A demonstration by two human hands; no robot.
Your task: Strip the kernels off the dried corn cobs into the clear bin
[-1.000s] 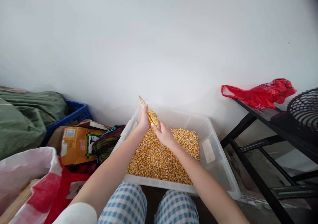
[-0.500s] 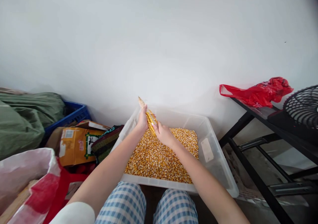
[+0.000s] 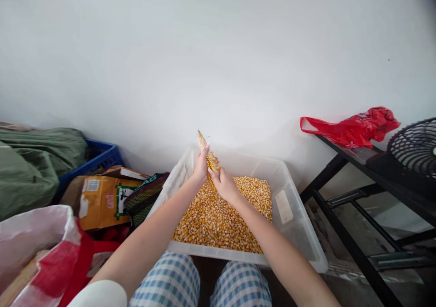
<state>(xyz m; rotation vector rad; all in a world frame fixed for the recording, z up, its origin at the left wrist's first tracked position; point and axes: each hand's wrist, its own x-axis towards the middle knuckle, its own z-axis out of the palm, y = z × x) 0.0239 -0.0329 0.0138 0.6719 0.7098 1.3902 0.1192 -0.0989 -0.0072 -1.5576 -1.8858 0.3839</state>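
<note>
A corn cob [image 3: 212,162] is held tilted over a clear plastic bin, its bare pale tip pointing up and away while yellow kernels still cover part of its lower half. My left hand [image 3: 200,164] is wrapped round the cob's middle, thumb uppermost. Lower down, my right hand [image 3: 223,183] grips the near end with the thumb pressed on the kernels. Beneath both hands lie loose corn kernels [image 3: 221,220], spread across the bin [image 3: 296,234]. The cob's underside is hidden by my fingers.
To the left stand a red and white bag [image 3: 54,270], an orange carton [image 3: 102,202], a mesh bag [image 3: 145,198] and a blue crate [image 3: 105,155] with green cloth [image 3: 41,161]. At right, a black rack [image 3: 340,198] carries a red plastic bag [image 3: 361,127] and a fan [image 3: 415,148].
Both hands and the cob have shifted slightly to the right. The cob stands a little more upright, and more of its bare tip shows above my left hand.
</note>
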